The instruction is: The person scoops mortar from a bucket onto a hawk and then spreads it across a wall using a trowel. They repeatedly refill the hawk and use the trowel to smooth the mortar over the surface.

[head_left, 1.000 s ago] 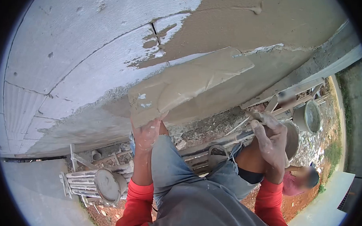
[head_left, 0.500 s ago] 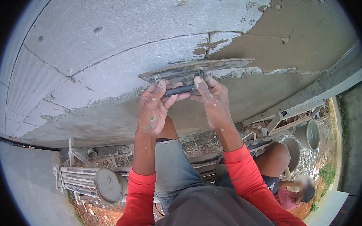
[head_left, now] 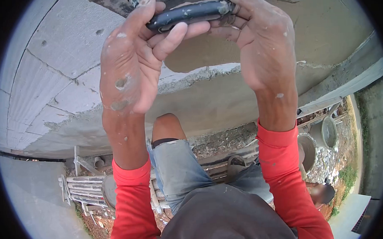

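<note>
My left hand (head_left: 131,66) and my right hand (head_left: 267,43) are raised at the top of the view, both closed on a plastering trowel. Its black, mortar-specked handle (head_left: 191,13) runs between them. The left thumb presses near the handle's left end, with the fingers under it; my right hand grips the other end. Above the handle, the trowel's grey blade (head_left: 113,2) is partly cut off by the frame edge. Wet brown mortar (head_left: 205,55) covers the wall just below the trowel. Mortar spots cling to both hands and wrists.
Bare pale blocks (head_left: 64,48) show at the wall's left, and smoother grey plaster (head_left: 199,102) lower down. Below is a plank scaffold (head_left: 85,190) with a bucket (head_left: 110,191). More buckets (head_left: 324,133) stand at right, near another person (head_left: 321,193).
Both hands have moved the trowel up the wall and nearer the camera. Mortar now coats a section of block that was bare before.
</note>
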A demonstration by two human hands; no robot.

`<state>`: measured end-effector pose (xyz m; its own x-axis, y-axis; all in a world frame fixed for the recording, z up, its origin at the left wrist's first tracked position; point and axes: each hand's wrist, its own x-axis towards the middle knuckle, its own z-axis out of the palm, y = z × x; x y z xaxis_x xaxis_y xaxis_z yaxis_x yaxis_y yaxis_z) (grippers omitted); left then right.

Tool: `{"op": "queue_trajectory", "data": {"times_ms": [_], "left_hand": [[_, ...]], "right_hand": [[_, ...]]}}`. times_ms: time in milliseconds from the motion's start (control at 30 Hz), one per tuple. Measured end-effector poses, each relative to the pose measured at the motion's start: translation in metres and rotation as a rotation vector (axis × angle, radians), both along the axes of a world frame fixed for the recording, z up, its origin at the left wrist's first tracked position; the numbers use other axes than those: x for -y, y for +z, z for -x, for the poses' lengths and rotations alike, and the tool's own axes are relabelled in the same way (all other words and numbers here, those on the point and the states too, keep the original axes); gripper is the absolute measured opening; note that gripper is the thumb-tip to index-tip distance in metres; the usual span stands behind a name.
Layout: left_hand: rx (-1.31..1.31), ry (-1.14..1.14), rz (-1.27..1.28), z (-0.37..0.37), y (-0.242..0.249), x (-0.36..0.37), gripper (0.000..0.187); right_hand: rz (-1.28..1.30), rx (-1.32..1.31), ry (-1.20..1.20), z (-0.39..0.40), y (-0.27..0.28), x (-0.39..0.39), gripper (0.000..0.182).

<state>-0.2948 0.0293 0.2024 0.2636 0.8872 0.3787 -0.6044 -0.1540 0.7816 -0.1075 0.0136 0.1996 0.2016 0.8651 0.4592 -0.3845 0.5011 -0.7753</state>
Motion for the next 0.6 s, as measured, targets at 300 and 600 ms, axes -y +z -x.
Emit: {"op": "queue_trajectory", "data": {"times_ms": [300, 600], "left_hand": [[-0.241, 0.035, 0.331, -0.003, -0.177, -0.002, 0.03], [-0.098, 0.096, 0.064, -0.027, -0.042, -0.023, 0.035]], "right_hand": [[0.402, 0.013, -0.009, -0.011, -0.188, 0.004, 0.021], [0.137, -0.047, 0.022, -0.03, -0.041, -0.021, 0.026]]}}
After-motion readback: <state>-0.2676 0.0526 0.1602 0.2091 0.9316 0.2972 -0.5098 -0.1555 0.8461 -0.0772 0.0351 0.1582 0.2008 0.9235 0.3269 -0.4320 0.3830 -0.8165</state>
